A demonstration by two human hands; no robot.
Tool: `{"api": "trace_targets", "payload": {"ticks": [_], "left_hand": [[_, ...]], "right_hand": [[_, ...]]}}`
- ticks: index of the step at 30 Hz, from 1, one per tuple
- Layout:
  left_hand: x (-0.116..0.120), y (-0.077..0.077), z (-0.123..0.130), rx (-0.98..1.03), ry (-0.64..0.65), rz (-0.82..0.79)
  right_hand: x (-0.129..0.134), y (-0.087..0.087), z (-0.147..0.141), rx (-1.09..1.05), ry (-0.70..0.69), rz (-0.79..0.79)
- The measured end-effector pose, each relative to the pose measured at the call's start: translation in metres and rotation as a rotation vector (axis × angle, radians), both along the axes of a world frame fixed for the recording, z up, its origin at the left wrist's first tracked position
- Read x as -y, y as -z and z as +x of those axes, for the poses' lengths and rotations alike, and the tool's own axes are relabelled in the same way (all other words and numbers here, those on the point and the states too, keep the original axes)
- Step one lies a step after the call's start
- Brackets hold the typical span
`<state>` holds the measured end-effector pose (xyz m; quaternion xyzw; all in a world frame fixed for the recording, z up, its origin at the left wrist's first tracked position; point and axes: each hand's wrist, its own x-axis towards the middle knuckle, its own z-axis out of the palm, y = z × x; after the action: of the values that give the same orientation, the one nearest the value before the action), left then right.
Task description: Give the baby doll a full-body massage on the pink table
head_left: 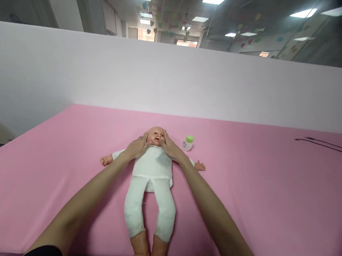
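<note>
- Baby doll [151, 164] lies face up, its white cloth legs straight and its vinyl feet [140, 253] at the near edge of the pink covered surface [251, 192]
- Left hand [137, 147] and right hand [170, 144] are apart from each other, one on each side of the vinyl head [155, 137], clamping it lightly between them
- Fingers [145, 139] lie flat along the sides of the face, a sound hold that steadies the head evenly and leaves the eyes and mouth uncovered
- Left forearm [104, 179] passes over the doll's sleeve, while small vinyl doll hands [105, 160] reach out to either side
- Small white bottle with a green cap [189, 142] sits just beside the right hand, past the head
- Dark lines [327, 147] mark the pink far right, before a white wall [155, 74] and paper hearts [163, 15] hanging from the ceiling
</note>
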<state>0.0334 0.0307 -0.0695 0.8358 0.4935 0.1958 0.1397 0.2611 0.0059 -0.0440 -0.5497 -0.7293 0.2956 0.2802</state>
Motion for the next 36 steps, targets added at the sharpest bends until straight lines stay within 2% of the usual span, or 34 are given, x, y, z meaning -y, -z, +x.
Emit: {"api": "trace_targets", "payload": {"ticks": [4, 8, 12, 17, 20, 23, 27, 31, 34, 36], "left_hand": [[0.014, 0.024, -0.011, -0.132, -0.091, 0.027], [0.028, 0.031, -0.033, -0.305, -0.145, 0.132], [0.040, 0.023, -0.062, -0.343, -0.207, 0.077], [0.047, 0.002, -0.110, -0.259, -0.175, -0.215], [0.046, -0.004, -0.133, -0.204, -0.176, -0.267], [0.043, -0.003, -0.143, -0.040, -0.223, -0.232], [0.041, -0.003, -0.143, 0.333, -0.264, -0.283], [0.043, 0.001, -0.134, 0.772, -0.393, -0.369], [0.046, 0.011, -0.116, 1.069, -0.506, -0.291], [0.048, 0.020, -0.102, 1.222, -0.530, -0.236]], "right_hand": [[0.022, 0.021, 0.005, 0.138, 0.122, -0.066], [0.042, 0.024, 0.020, 0.365, 0.134, -0.044], [0.062, 0.015, 0.047, 0.564, 0.161, -0.027], [0.088, 0.012, 0.097, 0.606, 0.255, -0.031], [0.095, 0.014, 0.123, 0.631, 0.326, -0.086], [0.096, 0.016, 0.134, 0.482, 0.335, -0.155], [0.097, 0.014, 0.134, 0.267, 0.409, -0.108], [0.093, 0.017, 0.128, -0.247, 0.491, -0.034], [0.085, 0.030, 0.115, -0.659, 0.635, 0.017], [0.080, 0.042, 0.103, -0.853, 0.657, 0.011]]}}
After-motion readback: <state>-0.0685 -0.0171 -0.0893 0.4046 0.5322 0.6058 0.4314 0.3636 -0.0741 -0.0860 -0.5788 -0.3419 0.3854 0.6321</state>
